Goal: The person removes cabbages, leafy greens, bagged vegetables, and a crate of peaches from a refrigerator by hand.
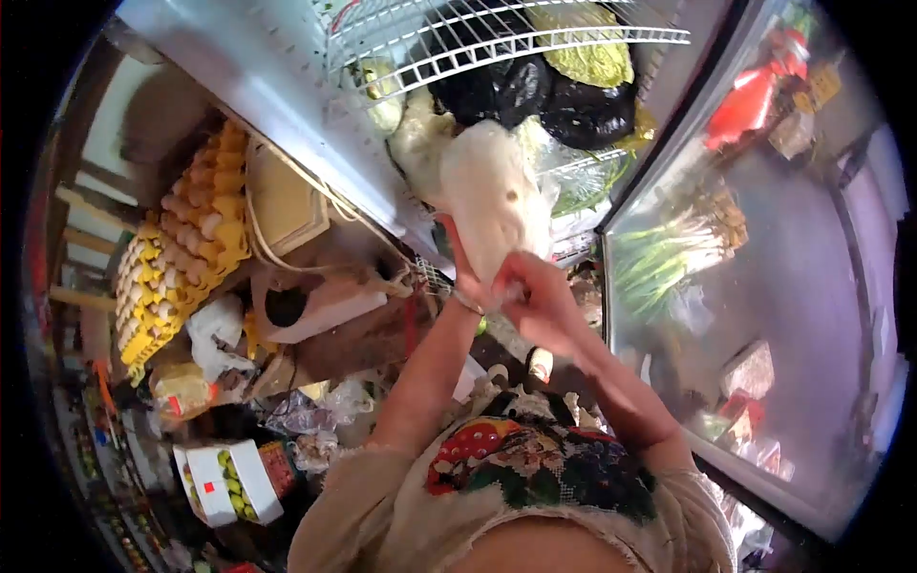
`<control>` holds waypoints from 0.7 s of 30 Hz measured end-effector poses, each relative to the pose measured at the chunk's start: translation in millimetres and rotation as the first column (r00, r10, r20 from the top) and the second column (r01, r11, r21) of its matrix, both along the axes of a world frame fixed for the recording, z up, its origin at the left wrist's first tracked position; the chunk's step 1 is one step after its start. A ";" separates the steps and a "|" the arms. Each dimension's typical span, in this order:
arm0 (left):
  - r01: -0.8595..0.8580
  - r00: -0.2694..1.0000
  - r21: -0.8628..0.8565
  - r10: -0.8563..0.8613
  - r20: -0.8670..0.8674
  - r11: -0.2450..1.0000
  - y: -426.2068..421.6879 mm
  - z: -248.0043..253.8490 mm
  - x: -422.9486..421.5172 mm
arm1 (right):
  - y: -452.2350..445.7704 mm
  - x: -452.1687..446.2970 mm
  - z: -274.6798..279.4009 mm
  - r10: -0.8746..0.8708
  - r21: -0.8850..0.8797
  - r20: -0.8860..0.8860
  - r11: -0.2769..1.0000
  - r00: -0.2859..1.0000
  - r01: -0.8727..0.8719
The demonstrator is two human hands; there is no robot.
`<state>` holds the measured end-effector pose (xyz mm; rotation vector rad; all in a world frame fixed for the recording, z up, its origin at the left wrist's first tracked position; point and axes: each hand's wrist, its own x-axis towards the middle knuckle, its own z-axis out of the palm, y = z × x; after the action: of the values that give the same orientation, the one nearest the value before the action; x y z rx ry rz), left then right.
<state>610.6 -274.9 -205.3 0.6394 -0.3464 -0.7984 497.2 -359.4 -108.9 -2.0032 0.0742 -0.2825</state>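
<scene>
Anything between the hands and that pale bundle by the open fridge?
Nothing visible: the left hand lies against the near left side of the pale bundle, and the right hand pinches its near end. The black bags sit beyond it, not between.

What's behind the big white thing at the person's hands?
Beyond the big white thing, black plastic bundles and a leafy vegetable show in the fridge. Whatever's directly behind it is covered.
</scene>
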 end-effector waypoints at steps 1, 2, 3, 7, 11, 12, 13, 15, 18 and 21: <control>0.048 0.904 -0.280 -0.161 -0.396 0.959 -2.4 -0.6 -5.9 | 0.8 -18.0 8.6 0.025 0.034 -0.076 0.999 0.997 -0.022; 0.058 0.912 -0.274 -0.162 -0.376 0.960 0.2 -1.1 -10.1 | 1.2 -34.6 -1.7 0.052 0.152 0.016 0.987 0.999 -0.054; 0.066 0.917 -0.261 -0.162 -0.365 0.963 5.6 -1.9 -17.6 | 2.9 -49.9 -2.5 0.026 0.167 0.045 0.985 0.999 -0.033; 0.151 0.906 -0.146 -0.196 -0.374 0.978 19.8 -4.6 -42.3 | 13.9 -113.2 -14.1 0.001 0.199 -0.052 0.980 0.999 0.010; 0.278 0.927 0.111 -0.236 -0.292 0.954 38.8 8.6 -66.7 | 30.9 -170.2 -26.8 0.048 0.452 -0.162 0.892 0.986 0.031; 0.275 0.948 0.185 -0.234 -0.216 0.943 46.0 10.6 -69.4 | 30.5 -185.2 -27.9 0.087 0.549 -0.158 0.836 0.984 0.014; 0.326 0.939 0.227 -0.286 -0.192 0.918 48.7 8.2 -69.3 | 28.4 -201.0 -29.0 0.060 0.516 -0.186 0.855 0.981 0.045; 0.395 0.919 0.275 -0.378 -0.114 0.876 61.2 22.1 -78.8 | 29.9 -226.5 -27.3 -0.174 0.568 -0.271 0.765 0.947 0.303; 0.491 0.834 0.355 -0.547 0.071 0.796 66.6 22.2 -93.6 | 37.2 -240.7 -5.2 -0.377 0.646 -0.267 0.612 0.887 0.455; 0.578 0.670 0.349 -0.673 0.313 0.738 65.4 15.0 -121.4 | 63.4 -233.7 -33.1 -0.431 0.755 -0.121 0.544 0.894 0.365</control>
<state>489.2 -209.5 -190.3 0.9264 -0.9276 -1.3882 263.5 -296.0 -141.9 -1.0805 0.5295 -0.5251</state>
